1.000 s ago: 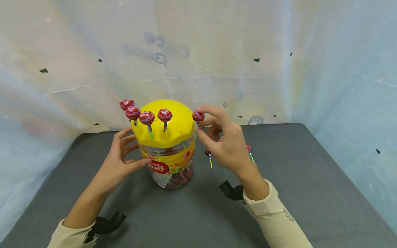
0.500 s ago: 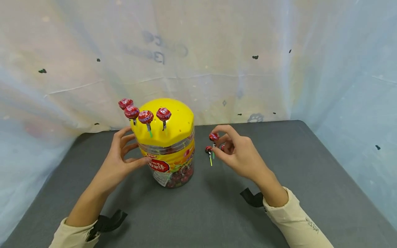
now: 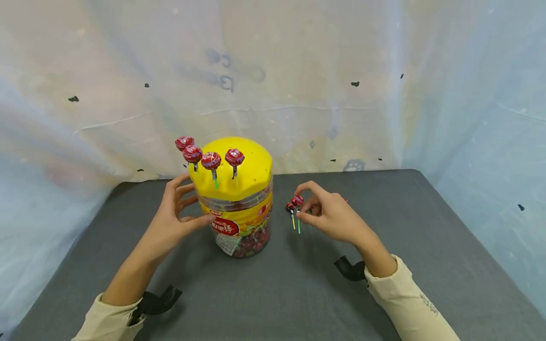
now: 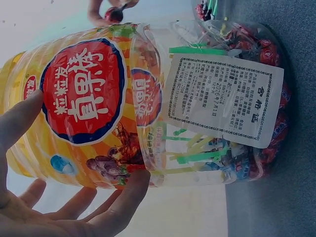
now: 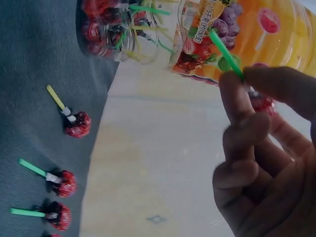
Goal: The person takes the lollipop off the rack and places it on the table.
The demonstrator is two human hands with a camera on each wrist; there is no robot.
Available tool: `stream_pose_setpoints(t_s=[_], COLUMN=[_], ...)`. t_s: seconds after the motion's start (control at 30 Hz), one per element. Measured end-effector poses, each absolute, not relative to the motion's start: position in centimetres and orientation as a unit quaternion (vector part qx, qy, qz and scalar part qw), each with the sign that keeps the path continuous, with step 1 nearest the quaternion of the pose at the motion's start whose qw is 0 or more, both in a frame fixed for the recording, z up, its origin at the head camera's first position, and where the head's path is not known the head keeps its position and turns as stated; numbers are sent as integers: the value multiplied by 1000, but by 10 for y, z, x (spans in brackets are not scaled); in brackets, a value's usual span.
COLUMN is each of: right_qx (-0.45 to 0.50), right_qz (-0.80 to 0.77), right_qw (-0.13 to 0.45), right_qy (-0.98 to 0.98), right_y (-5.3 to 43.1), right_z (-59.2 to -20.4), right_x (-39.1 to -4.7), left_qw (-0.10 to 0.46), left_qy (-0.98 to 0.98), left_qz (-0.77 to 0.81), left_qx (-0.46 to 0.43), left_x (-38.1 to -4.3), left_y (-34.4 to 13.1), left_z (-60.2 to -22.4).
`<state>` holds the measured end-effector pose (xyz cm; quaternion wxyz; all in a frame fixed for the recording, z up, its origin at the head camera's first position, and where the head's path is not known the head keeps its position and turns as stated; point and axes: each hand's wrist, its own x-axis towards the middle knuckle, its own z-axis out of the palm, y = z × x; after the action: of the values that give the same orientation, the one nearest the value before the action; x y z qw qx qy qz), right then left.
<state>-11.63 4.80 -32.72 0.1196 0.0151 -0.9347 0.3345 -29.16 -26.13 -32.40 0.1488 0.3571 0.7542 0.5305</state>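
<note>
A large clear candy jar [image 3: 245, 222] with a yellow lid [image 3: 251, 175] stands upright on the table. My left hand [image 3: 172, 225] holds its left side, thumb on the front label and fingers spread around the flank. Several red-wrapped lollipops [image 3: 211, 161] stick up from the lid's left and front. Right of the jar, my right hand [image 3: 334, 215] pinches a lollipop [image 3: 297, 201] between thumb and index finger. Its green stick [image 5: 224, 52] shows in the right wrist view. Beside it lies a yellow-sticked lollipop [image 3: 290, 206] on the table.
Further lollipops [image 5: 61, 183] lie on the grey table [image 3: 264, 303], partly hidden behind my right hand in the head view. More lollipops [image 4: 266, 158] fill the jar's bottom. A pale plastic sheet [image 3: 298, 61] hangs behind the table and along both sides.
My right hand has moved from the lid's right edge down and right, carrying the lollipop away from the jar. My left hand keeps its hold; the head view has shifted slightly.
</note>
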Motion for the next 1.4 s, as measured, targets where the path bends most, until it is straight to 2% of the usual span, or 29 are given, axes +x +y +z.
stream_pose_setpoints(t_s=[0.7,1.4], right_qx=[-10,-53], right_qz=[345,330], right_qw=[24,-1], right_qy=[-938,-942], right_y=[71,73], right_z=[-358,-387], right_x=[-126,-138], left_qw=[148,149], left_qy=[756,761], left_qz=[529,524], left_qx=[357,352], left_x=[-291,-292], left_y=[-261,-260], left_z=[-324,-324])
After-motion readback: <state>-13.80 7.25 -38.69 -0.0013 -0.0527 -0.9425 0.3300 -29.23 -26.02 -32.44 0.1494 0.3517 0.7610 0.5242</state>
